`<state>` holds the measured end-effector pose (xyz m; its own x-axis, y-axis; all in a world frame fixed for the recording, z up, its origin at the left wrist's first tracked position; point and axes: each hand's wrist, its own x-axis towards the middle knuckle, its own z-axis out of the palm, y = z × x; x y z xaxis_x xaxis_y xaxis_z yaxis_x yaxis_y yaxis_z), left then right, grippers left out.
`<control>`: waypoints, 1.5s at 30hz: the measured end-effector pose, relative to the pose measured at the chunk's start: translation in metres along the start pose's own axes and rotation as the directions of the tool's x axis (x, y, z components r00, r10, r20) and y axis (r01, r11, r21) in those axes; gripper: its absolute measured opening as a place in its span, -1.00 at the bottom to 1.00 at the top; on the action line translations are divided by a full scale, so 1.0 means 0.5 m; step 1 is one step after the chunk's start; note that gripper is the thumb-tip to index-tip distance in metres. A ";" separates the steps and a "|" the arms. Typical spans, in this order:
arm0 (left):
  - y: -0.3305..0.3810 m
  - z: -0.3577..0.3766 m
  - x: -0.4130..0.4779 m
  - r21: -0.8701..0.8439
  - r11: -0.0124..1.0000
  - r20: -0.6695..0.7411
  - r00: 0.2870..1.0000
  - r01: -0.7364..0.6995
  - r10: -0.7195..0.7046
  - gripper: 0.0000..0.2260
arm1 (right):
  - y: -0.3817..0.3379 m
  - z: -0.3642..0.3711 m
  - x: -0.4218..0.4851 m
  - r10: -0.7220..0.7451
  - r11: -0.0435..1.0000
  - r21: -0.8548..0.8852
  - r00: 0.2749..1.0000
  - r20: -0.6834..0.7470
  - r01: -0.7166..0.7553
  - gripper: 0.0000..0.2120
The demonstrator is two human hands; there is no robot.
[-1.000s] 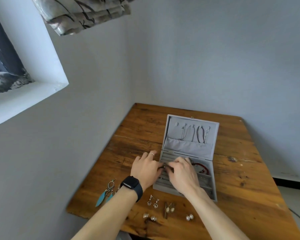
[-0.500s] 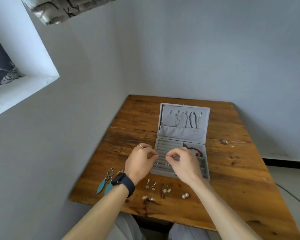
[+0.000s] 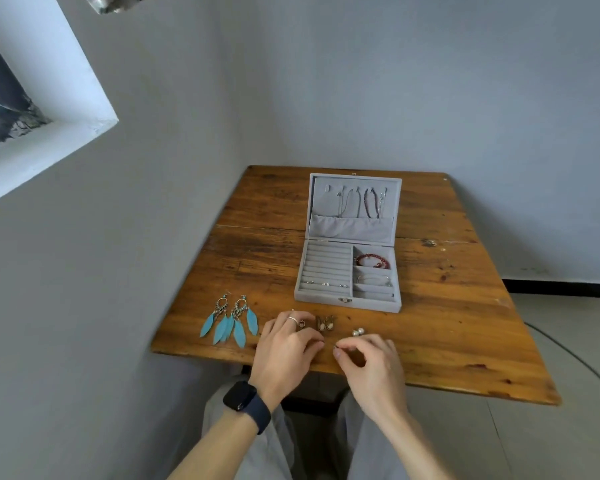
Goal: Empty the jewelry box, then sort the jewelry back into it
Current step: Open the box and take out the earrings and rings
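The grey jewelry box (image 3: 329, 297) lies open mid-table. Several necklaces (image 3: 364, 202) hang in its lid. A red bead bracelet (image 3: 373, 260) and a silver bangle (image 3: 373, 279) lie in the right compartments, and small rings (image 3: 326, 283) sit in a ring slot. In front of the box lie blue feather earrings (image 3: 229, 320), oval drop earrings (image 3: 326, 324) and pearl earrings (image 3: 358, 331). My left hand (image 3: 288, 344) rests with its fingers curled on the table near the front edge. My right hand (image 3: 369, 362) has thumb and forefinger pinched; anything held is too small to see.
The wooden table (image 3: 447, 323) stands in a corner, with grey walls at the left and back. A window recess (image 3: 49, 133) is at the upper left. My knees show under the table's front edge, and floor lies to the right.
Both hands have pulled back from the box's ring slots to the table's front edge, among the loose earrings. The view has tilted down.
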<state>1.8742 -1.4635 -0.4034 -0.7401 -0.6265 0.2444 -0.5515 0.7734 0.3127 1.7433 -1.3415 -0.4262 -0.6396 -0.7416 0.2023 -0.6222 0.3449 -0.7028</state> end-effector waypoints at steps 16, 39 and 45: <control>0.002 0.012 -0.004 0.078 0.997 -0.007 1.000 0.030 -0.030 -0.82 | -0.007 0.025 0.007 0.003 0.995 -0.097 0.999 -0.050 -0.008 -0.84; -0.052 -0.061 0.094 0.090 0.995 -0.045 0.998 0.051 -0.047 -0.71 | -0.012 -0.067 0.090 -0.137 0.989 -0.032 0.973 0.183 0.145 -0.79; -0.056 -0.064 0.196 0.144 0.988 0.032 0.998 0.058 -0.063 -0.74 | -0.032 -0.060 0.223 -0.170 0.966 -0.170 0.972 0.164 0.197 -0.78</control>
<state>1.8294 -1.5500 -0.3588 -0.7158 -0.6706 0.1948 -0.6431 0.7417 0.1905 1.6685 -1.4123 -0.3717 -0.4417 -0.8737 0.2040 -0.8036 0.2842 -0.5230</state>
